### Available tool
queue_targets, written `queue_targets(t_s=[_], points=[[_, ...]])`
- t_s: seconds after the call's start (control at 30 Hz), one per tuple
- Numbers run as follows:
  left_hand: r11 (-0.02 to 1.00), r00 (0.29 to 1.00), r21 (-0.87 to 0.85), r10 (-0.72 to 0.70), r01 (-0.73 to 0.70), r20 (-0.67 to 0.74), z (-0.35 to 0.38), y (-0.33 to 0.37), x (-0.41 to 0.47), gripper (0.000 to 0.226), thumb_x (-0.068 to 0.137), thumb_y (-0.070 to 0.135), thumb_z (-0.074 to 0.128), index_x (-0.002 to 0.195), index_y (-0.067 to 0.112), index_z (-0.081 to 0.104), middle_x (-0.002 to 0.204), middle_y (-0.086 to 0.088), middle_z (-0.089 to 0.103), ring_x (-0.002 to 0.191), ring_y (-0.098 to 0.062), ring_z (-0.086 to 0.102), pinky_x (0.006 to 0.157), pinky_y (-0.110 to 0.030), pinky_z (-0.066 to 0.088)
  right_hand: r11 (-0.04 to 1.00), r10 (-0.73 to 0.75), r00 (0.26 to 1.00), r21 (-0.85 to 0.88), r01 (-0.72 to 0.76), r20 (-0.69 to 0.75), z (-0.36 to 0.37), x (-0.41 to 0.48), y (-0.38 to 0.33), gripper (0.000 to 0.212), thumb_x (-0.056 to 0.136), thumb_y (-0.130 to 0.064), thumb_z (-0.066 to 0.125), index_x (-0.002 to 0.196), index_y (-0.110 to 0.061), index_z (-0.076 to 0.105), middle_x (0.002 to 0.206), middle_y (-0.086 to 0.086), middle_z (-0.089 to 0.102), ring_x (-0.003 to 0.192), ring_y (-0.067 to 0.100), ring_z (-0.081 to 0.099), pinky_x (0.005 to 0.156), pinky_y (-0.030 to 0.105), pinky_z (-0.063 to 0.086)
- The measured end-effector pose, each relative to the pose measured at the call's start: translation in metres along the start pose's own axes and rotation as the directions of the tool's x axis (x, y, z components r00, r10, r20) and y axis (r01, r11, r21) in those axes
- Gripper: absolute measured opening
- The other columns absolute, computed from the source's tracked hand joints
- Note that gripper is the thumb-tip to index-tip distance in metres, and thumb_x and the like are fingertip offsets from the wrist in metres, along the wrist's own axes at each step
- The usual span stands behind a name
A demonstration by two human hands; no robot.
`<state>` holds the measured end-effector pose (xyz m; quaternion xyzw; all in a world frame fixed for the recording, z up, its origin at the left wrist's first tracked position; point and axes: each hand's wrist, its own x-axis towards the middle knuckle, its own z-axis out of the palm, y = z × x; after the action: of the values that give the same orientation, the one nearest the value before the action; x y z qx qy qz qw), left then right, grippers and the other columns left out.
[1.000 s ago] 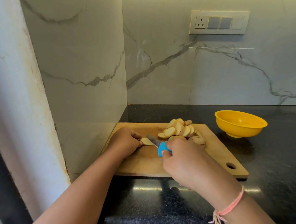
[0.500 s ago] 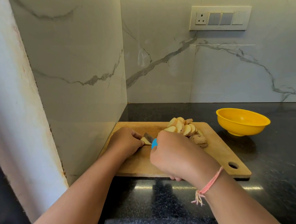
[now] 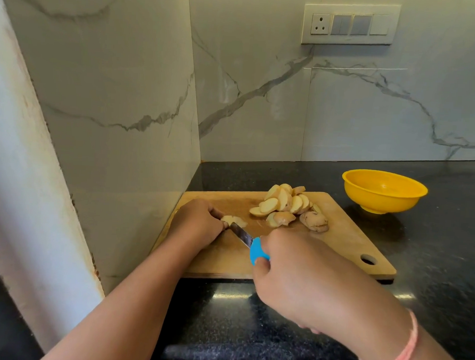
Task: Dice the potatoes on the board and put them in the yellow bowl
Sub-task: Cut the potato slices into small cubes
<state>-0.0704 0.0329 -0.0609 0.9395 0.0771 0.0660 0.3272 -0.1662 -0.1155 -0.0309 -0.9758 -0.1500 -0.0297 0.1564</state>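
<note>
A wooden cutting board (image 3: 346, 240) lies on the dark counter. On its far middle sits a pile of potato slices (image 3: 284, 203), with skin-on end pieces (image 3: 314, 221) beside it. My left hand (image 3: 198, 223) pinches a small potato slice (image 3: 234, 220) against the board's left part. My right hand (image 3: 294, 273) grips a knife with a blue handle (image 3: 257, 253); its blade (image 3: 240, 233) reaches to that slice, the tip hidden by my left fingers. The yellow bowl (image 3: 382, 197) stands on the counter to the right of the board; nothing shows inside it.
Marble walls close in on the left (image 3: 110, 118) and behind (image 3: 344, 116). A switch plate (image 3: 350, 24) is mounted high on the back wall. The black counter (image 3: 433, 259) stretches right and toward me. The board has a hanging hole (image 3: 368, 259) at its near right corner.
My right hand has drawn back toward me and to the right, uncovering the blade and blue handle. My left hand still holds the same slice.
</note>
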Motion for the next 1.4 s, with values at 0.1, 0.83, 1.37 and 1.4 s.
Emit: queue_targets(t_s=[0.1,0.83,1.37,1.4], points=[[1.000,1.000,-0.013,0.002,-0.002,-0.002,0.000,-0.001,-0.001,0.019,0.090,0.024,0.065,0.108,0.023,0.069,0.112,0.003,0.066,0.096,-0.015,0.059,0.076,-0.024,0.043,1.000,0.012,1.000,0.021,-0.012,0.000,-0.005,-0.005,0.004,0.015,0.091,-0.025,0.046,0.086,-0.012,0.052,0.075,-0.003,0.055,0.066,0.012,0.051,0.064,0.026,0.045],[0.977,0.984,0.148,0.163,-0.150,-0.077,0.010,-0.002,0.006,0.030,0.094,0.025,0.057,0.124,0.025,0.061,0.122,0.004,0.062,0.105,-0.013,0.057,0.087,-0.025,0.047,0.995,0.090,0.990,0.046,-0.085,-0.112,0.000,0.021,0.022,0.035,0.099,-0.032,0.038,0.128,-0.018,0.051,0.093,-0.002,0.056,0.072,0.010,0.053,0.053,0.016,0.039],[0.980,0.981,0.125,0.169,-0.157,-0.093,0.008,-0.002,0.006,0.007,0.095,0.023,0.055,0.100,0.024,0.060,0.106,0.004,0.062,0.096,-0.013,0.055,0.080,-0.026,0.045,0.969,0.028,0.997,0.248,-0.009,-0.075,-0.020,0.077,0.028,0.033,0.094,-0.024,0.040,0.122,-0.013,0.055,0.063,0.002,0.059,0.042,0.011,0.052,0.038,0.017,0.040],[0.983,0.982,0.110,0.161,-0.150,-0.096,0.008,-0.002,0.005,0.009,0.095,0.023,0.055,0.101,0.024,0.061,0.108,0.004,0.062,0.097,-0.012,0.055,0.081,-0.026,0.045,0.953,0.018,0.998,0.301,0.002,-0.062,-0.019,0.084,0.028,0.032,0.095,-0.023,0.041,0.120,-0.011,0.057,0.063,0.002,0.059,0.041,0.010,0.051,0.038,0.017,0.039]])
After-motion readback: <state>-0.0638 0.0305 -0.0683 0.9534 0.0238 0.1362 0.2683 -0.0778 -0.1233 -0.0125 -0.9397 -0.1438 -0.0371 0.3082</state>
